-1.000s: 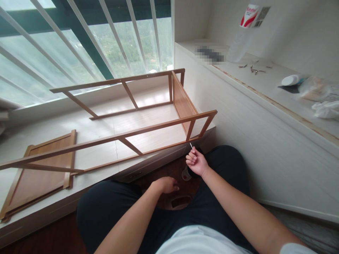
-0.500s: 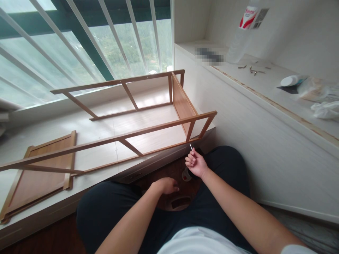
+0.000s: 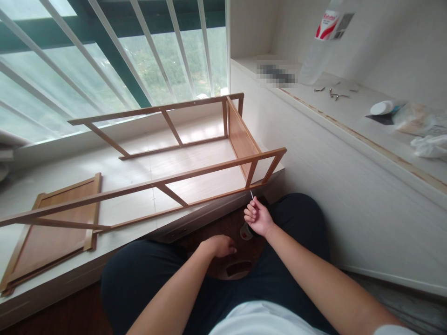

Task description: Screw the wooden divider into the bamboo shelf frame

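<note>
A wooden shelf frame [image 3: 195, 170] lies on its side on the white window ledge [image 3: 52, 172]. My right hand [image 3: 257, 217] is closed around a thin metal tool [image 3: 252, 194] whose tip pokes up just below the frame's near right corner. My left hand [image 3: 219, 245] hangs low between my knees, fingers curled down over a dark small object on the floor; whether it grips anything is unclear. A small white-capped container [image 3: 246, 231] sits beneath the right hand.
A loose wooden panel [image 3: 52, 232] lies flat at the ledge's left. On the white counter to the right stand a clear bottle [image 3: 323, 42], small metal hardware [image 3: 335, 92], a white cap [image 3: 382, 107] and plastic bags [image 3: 424, 132]. Window bars rise behind.
Both hands stay almost still; the view has drifted very slightly.
</note>
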`<action>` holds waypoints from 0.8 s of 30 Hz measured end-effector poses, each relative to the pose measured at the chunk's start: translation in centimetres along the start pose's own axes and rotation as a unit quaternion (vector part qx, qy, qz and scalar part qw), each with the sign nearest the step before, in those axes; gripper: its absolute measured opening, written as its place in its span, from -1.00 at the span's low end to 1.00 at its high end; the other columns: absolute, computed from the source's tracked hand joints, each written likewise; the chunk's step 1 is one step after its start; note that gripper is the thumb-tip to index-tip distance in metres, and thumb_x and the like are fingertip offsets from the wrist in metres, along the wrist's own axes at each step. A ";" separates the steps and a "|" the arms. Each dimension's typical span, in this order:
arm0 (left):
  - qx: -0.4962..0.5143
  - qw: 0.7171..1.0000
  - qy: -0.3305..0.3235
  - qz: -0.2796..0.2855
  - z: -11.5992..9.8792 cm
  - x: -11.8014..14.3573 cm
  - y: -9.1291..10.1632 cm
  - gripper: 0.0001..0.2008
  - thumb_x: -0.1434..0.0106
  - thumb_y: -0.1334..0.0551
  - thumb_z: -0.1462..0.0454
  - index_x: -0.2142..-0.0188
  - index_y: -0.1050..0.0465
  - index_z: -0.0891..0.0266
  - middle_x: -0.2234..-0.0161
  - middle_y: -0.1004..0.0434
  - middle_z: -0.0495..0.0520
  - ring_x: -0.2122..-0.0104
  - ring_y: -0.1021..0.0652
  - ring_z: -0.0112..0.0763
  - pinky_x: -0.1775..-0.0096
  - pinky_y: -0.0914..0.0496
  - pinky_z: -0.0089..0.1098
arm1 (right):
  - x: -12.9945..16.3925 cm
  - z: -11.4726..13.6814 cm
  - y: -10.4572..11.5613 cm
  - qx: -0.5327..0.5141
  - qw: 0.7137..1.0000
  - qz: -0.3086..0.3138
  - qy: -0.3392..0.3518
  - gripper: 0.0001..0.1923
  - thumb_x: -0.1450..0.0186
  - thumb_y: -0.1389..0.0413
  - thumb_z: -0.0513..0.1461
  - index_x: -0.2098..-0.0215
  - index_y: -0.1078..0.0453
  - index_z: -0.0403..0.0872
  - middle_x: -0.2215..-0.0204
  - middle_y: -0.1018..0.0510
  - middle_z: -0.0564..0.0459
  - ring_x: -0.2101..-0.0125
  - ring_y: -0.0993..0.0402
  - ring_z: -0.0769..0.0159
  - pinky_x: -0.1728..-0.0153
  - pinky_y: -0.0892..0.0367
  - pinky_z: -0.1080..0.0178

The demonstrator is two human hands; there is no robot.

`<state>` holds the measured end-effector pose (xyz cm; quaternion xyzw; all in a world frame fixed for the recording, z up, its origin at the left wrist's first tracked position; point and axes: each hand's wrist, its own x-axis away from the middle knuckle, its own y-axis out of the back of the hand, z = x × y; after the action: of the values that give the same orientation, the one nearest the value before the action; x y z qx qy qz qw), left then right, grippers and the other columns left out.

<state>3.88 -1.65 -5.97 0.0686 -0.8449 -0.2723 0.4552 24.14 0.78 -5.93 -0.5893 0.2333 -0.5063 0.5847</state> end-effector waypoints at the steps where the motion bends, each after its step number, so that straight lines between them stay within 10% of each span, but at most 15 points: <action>1: -0.003 1.000 -0.001 0.000 0.0 0.0 0.0 -0.57 -0.25 -0.07 0.01 0.07 -0.54 0.14 0.10 -0.61 0.19 0.13 -0.58 -0.09 0.15 -0.41 -0.24 | 0.0 0.0 0.0 0.000 1.000 0.000 0.000 -0.68 -0.41 -0.07 -0.12 0.47 -0.25 -0.07 0.71 -0.16 0.25 0.70 0.02 0.51 0.70 0.03 0.44; 24: -0.004 1.000 0.001 -0.001 0.0 0.0 -0.1 -0.56 -0.25 -0.08 0.00 0.04 -0.53 0.14 0.08 -0.60 0.19 0.11 -0.57 -0.10 0.14 -0.41 -0.24 | 0.3 0.0 -0.4 0.006 1.000 -0.016 0.011 -0.67 -0.39 -0.05 -0.18 0.51 -0.14 -0.04 0.70 -0.14 0.23 0.69 -0.01 0.48 0.70 0.00 0.43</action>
<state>3.84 -1.69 -6.01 0.0683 -0.8431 -0.2759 0.4564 24.13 0.55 -5.44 -0.5840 0.2266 -0.5234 0.5776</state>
